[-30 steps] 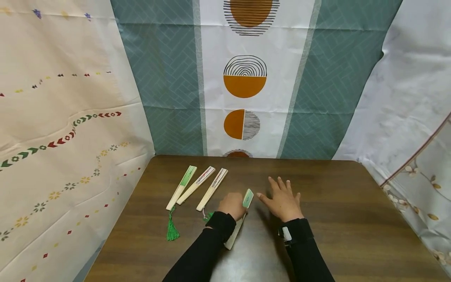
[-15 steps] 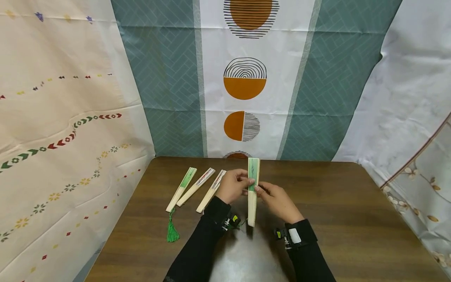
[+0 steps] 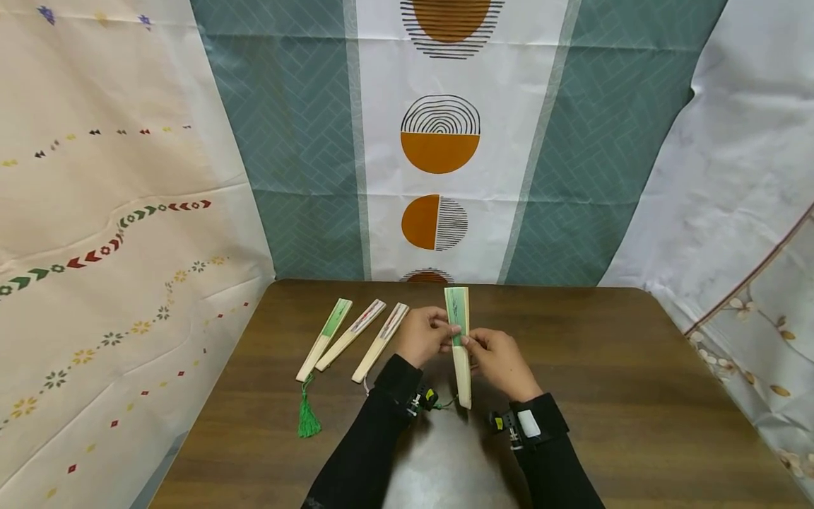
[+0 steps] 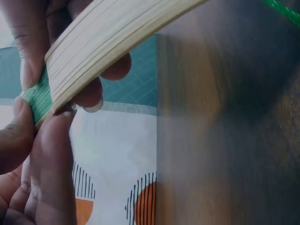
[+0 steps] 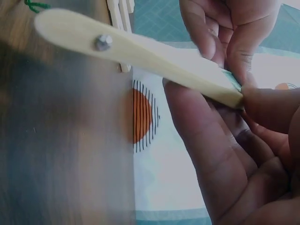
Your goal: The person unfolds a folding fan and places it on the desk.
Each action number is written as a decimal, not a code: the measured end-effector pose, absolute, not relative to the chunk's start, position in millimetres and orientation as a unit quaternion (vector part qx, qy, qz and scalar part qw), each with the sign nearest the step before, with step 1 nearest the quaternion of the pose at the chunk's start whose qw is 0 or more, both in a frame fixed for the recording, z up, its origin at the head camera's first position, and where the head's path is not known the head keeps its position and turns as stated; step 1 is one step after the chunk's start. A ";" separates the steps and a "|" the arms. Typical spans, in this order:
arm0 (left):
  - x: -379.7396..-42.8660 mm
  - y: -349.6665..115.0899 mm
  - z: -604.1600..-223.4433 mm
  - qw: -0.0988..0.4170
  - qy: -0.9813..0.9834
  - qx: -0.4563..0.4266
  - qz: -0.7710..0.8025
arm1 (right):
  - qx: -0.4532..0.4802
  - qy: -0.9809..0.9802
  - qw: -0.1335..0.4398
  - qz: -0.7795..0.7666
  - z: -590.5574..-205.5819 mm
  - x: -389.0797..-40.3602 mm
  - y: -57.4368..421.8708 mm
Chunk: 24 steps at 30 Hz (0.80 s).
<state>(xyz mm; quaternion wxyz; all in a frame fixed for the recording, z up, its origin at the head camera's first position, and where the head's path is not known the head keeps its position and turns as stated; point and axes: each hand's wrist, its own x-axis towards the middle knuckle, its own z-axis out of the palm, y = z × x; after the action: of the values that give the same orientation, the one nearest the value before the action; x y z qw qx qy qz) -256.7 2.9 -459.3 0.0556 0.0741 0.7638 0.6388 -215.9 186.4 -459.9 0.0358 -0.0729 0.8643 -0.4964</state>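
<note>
In the head view, a folded hand fan (image 3: 463, 371) with a green upper part stands nearly upright above the table, its narrow end down. My left hand (image 3: 422, 336) pinches its left side near the green part, thumb in front. From the other side, my right hand (image 3: 502, 360) pinches it a little lower. The left wrist view shows the fan's stacked ribs (image 4: 108, 42) pressed together between the fingertips of both hands. A metal rivet (image 5: 103, 42) near the rounded end is visible in the right wrist view. A green cord (image 3: 446, 404) hangs at the fan's bottom.
Three more folded fans lie slanted on the brown table (image 3: 623, 396) to the left: a green-topped fan (image 3: 324, 341) with a green tassel (image 3: 309, 418), a middle fan (image 3: 351, 336) and a nearer fan (image 3: 380, 344). A patterned curtain (image 3: 439, 170) hangs behind the table.
One second ago, my left hand was over the fan low on the table, with my right hand spread beside it. The fan has since been raised nearly upright, and both hands now pinch it.
</note>
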 end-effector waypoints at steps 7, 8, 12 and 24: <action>-258.6 3.3 -458.5 0.065 0.758 0.070 0.645 | -0.026 0.861 0.021 -0.507 -459.7 -217.1 183.9; -259.4 3.2 -458.8 0.068 0.755 0.069 0.649 | -0.019 0.858 0.021 -0.513 -459.7 -217.0 183.7; -261.5 3.0 -459.0 0.080 0.743 0.065 0.661 | -0.002 0.848 0.021 -0.529 -459.4 -217.3 183.7; -264.2 -1.0 -458.7 0.076 0.705 0.057 0.702 | 0.059 0.822 -0.004 -0.566 -457.8 -219.0 188.0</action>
<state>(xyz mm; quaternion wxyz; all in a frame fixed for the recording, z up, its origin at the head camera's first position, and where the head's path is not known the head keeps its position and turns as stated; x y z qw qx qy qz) -264.2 -1.0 -458.7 0.0763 0.0574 0.7053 0.7025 -219.0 188.0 -457.8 -0.0039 0.0594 0.8220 -0.5664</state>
